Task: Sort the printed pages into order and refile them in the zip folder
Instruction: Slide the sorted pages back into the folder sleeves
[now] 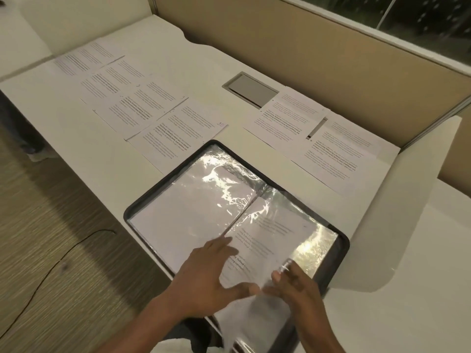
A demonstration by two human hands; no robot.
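White desk point(193, 72) carries the open zip folder point(153, 190) at its near edge, with printed pages point(132, 98) laid in a row toward the far left corner and two more near the right edge. Left hand point(201, 276) presses spread fingers on the sleeved page point(275, 233); right hand point(297, 287) pinches the clear sleeve point(286, 266).

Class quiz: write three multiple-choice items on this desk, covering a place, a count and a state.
1. The page marked 10 lies: A. on the desk beyond the zip folder; B. inside the folder; C. on the floor.
2. Loose pages right of the grey hatch: A. none; B. two; C. five.
3. The left hand is: A. a fist; B. flat on the plastic sleeve; C. holding a pen.
Answers: A, it lies bare by the folder's dark rim; B, two overlapping sheets show; B, straight fingers press the sleeve.
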